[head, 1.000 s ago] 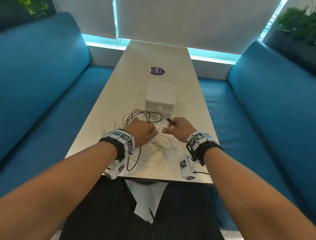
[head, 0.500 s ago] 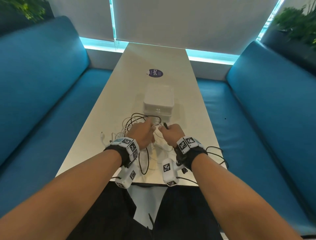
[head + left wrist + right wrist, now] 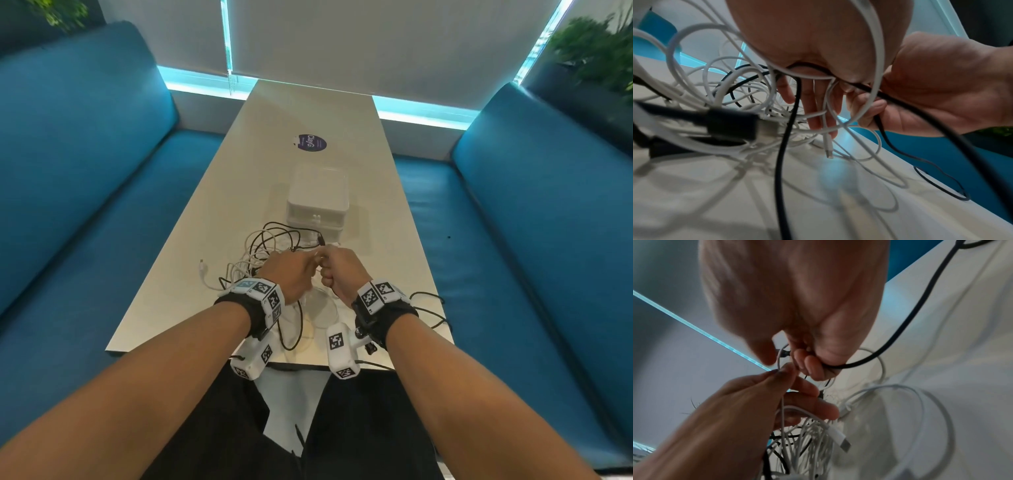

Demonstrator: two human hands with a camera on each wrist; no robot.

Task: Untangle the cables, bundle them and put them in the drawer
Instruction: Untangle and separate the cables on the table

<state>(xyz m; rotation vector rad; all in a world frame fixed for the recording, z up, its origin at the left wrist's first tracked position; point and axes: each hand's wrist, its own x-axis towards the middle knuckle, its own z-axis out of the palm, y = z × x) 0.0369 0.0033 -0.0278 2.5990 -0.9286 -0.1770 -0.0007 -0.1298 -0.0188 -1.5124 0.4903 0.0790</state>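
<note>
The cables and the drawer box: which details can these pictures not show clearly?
- Cables: how many, hidden in the tangle, head view.
- Black plug: type, blurred, left wrist view.
- Drawer box: contents, closed front.
- Left hand fingertips: hidden behind knuckles, head view.

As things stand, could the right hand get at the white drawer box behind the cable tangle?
Probably not yet: the right hand grips a black cable. The white drawer box sits just beyond the hands with nothing between, so the path looks free once it lets go.
</note>
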